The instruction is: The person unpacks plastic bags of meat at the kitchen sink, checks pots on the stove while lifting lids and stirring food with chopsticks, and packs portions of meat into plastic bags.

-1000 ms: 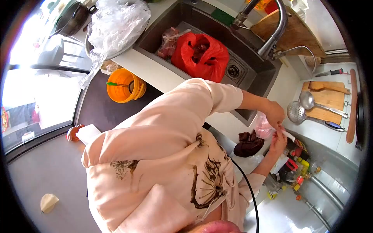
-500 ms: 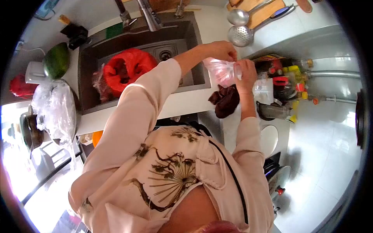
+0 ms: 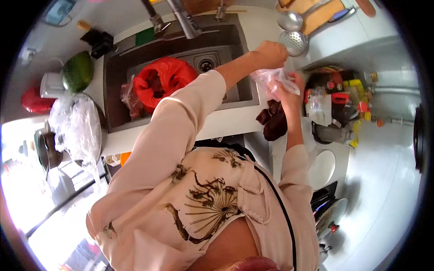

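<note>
A thin, translucent pinkish plastic bag (image 3: 266, 77) is between my two hands, above the counter at the sink's right edge. My right hand (image 3: 287, 89) has its fingers closed around the gathered bag. Just above it, my left hand (image 3: 271, 54) is curled closed at the top of the bag; its fingertips are hidden, so its exact hold on the plastic is hard to see. What the bag contains cannot be made out. Below the bag, a crumpled dark brown cloth-like item (image 3: 275, 124) lies at the counter's front edge, near my right wrist.
A red plastic bag (image 3: 181, 72) sits in the grey sink (image 3: 118, 81). A ladle (image 3: 290, 21) and a slotted skimmer (image 3: 294, 43) lie at the back. Bottles and jars (image 3: 337, 99) crowd the right side. A watermelon (image 3: 77, 72) and clear plastic bags (image 3: 74, 124) are left.
The view has shifted, so the scene sits further right. My hands remain at the bag, which looks more bunched, and its pink part is less visible now.
</note>
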Demonstrator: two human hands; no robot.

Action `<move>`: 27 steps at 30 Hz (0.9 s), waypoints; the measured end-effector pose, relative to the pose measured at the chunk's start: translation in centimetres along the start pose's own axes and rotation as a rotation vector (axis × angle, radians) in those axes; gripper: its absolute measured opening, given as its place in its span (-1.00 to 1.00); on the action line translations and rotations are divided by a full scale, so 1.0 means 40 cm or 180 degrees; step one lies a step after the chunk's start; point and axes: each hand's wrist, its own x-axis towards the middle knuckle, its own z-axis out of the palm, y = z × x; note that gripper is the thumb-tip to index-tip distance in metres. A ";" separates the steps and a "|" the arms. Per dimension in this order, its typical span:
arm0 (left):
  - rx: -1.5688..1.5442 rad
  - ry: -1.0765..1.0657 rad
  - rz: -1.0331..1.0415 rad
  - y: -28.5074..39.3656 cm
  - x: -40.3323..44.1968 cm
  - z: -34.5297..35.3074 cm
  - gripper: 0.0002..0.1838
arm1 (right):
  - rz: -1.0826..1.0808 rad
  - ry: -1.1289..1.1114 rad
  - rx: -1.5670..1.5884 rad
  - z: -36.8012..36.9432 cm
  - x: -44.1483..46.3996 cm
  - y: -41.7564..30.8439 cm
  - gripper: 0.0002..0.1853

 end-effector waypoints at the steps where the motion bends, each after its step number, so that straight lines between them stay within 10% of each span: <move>1: -0.0027 -0.0030 0.0092 0.007 0.003 -0.018 -0.86 | -0.0213 -0.0173 -0.0166 0.009 0.009 0.025 -0.55; 9: 0.0609 0.0247 0.0411 0.015 0.011 -0.086 -0.84 | -0.0052 -0.0183 -0.0332 0.043 0.077 0.082 -0.76; 12: -0.0718 0.1087 0.0181 -0.006 -0.056 -0.204 -0.81 | 0.0064 0.0068 0.0229 0.076 0.080 0.025 -0.77; 21: -0.2225 0.0521 -0.1512 -0.095 -0.464 -0.258 -0.83 | 0.1145 -0.0754 0.1003 0.299 0.058 -0.059 -0.80; 27: -0.2158 0.0597 -0.2285 -0.091 -0.715 -0.236 -0.86 | 0.0604 -0.1511 -0.0026 0.447 -0.008 -0.010 -0.80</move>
